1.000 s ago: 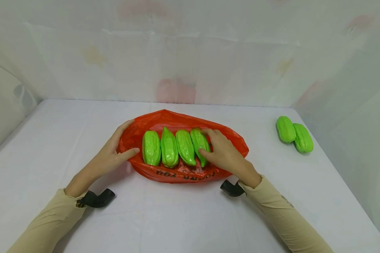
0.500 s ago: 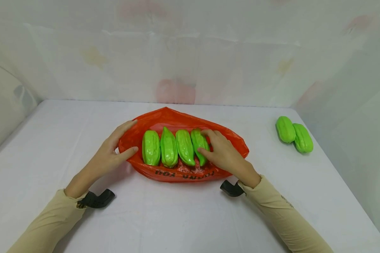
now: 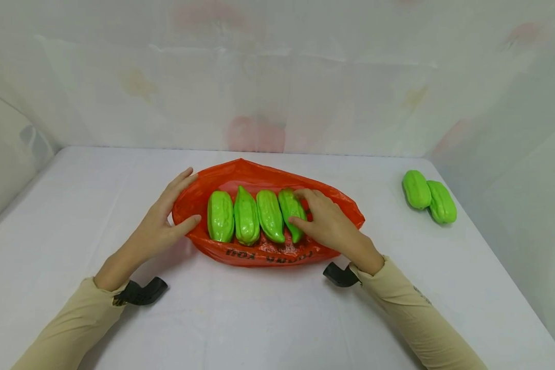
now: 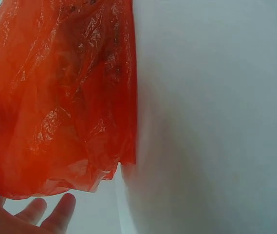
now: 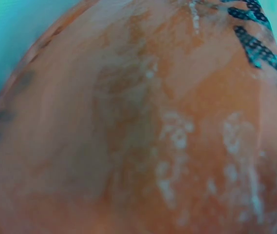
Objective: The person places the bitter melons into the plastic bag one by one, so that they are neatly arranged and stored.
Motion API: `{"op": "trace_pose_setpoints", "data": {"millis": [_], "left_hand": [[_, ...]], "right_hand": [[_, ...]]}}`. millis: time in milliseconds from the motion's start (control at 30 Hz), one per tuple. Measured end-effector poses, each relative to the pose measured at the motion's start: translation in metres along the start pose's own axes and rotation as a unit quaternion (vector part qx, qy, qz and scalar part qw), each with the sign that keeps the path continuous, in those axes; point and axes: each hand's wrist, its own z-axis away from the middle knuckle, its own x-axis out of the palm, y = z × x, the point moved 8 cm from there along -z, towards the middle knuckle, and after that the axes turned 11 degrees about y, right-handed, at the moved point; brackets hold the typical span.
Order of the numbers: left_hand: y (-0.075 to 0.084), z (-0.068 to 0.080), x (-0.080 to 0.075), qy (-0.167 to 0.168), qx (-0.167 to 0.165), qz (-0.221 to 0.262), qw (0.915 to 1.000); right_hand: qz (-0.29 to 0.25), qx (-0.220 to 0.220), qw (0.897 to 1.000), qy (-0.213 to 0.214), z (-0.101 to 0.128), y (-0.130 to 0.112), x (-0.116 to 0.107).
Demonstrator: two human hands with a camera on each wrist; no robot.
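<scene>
Left hand (image 3: 159,218) has splayed wider at red bag (image 3: 259,259) | right hand (image 3: 326,221) curled, clasping rightmost bagged fruit (image 3: 289,208)

My long beige sleeves (image 3: 69,324), faint dark marking (image 3: 422,295) on the right one, bent black pieces (image 3: 143,291) at my cuffs (image 3: 99,290)

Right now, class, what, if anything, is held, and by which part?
In the red bag, the right hand apparently grips the rightmost green vegetable by its right side; the left hand shows no clear hold.
</scene>
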Motion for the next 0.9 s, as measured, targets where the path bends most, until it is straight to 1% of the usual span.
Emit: {"op": "trace_pose_setpoints", "data": {"millis": [133,333,467,633,767,833,900], "left_hand": [[0.003,0.001,0.000,0.001,0.014,-0.006,0.9999],[0.002,0.001,-0.001,-0.003,0.009,-0.010,0.9999],[0.001,0.001,0.000,-0.005,0.007,-0.010,0.9999],[0.002,0.000,0.001,-0.007,0.001,-0.012,0.9999],[0.003,0.000,0.001,-0.008,-0.004,-0.017,0.9998],[0.004,0.000,0.001,-0.007,-0.004,-0.020,0.9998],[0.003,0.000,0.000,-0.007,-0.011,-0.026,0.9996]], "right_hand": [[-0.006,-0.004,1.000,-0.003,0.001,-0.002,-0.003],[-0.022,-0.017,1.000,0.011,0.003,-0.006,-0.016],[-0.049,-0.026,0.998,0.034,0.004,-0.006,-0.032],[-0.087,-0.025,0.993,0.075,0.004,0.003,-0.060],[-0.096,-0.031,0.989,0.109,0.002,0.012,-0.079],[-0.096,-0.039,0.987,0.122,0.001,0.015,-0.086],[-0.098,-0.046,0.985,0.133,0.001,0.018,-0.092]]}}
